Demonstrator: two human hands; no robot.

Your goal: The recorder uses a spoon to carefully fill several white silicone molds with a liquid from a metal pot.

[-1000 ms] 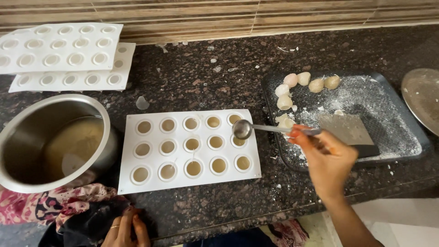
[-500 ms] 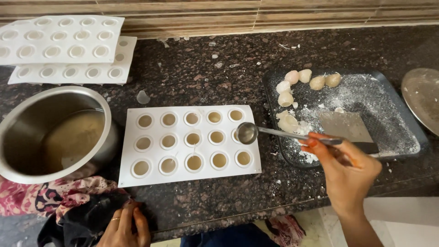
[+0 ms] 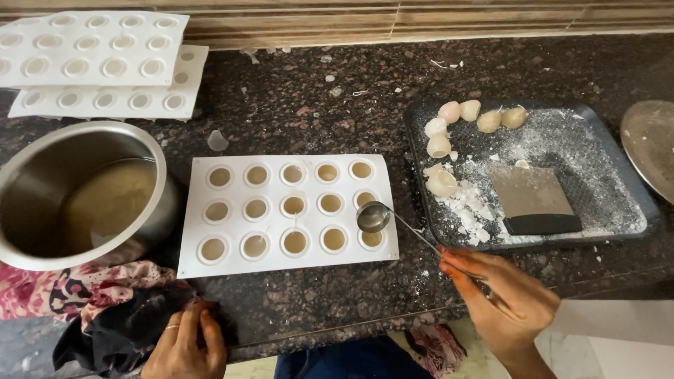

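Nearest the camera: left hand [image 3: 184, 344] sat at the counter's front edge, fingers curled down on a dark cloth [image 3: 116, 330] bunched with a floral cloth [image 3: 67, 291]. I couldn't tell whether it gripped or just pressed. Right hand [image 3: 509, 298] was closed in a pinch on the handle end of a small metal ladle [image 3: 374, 216].

Key relation: the ladle's long axis ran diagonally, from the right hand up and to the left. Its bowl hung over the right-hand column of the white mould tray [image 3: 288, 210], between the middle and front cavities there. So the tray lay left of and beyond the right hand; the right hand was the nearer one to that column, the left hand was well apart from it.

All the tray's cavities held pale yellowish liquid. Steel pot [image 3: 77, 193], same liquid inside, stood just left of the tray, touching the floral cloth.

Right of the tray: dark baking tray [image 3: 635, 217], dusted white, with a flat scraper [image 3: 533, 200] and several pale moulded pieces [image 3: 449, 112].

Far left, by the wall: two empty white mould trays [image 3: 91, 52], stacked offset.
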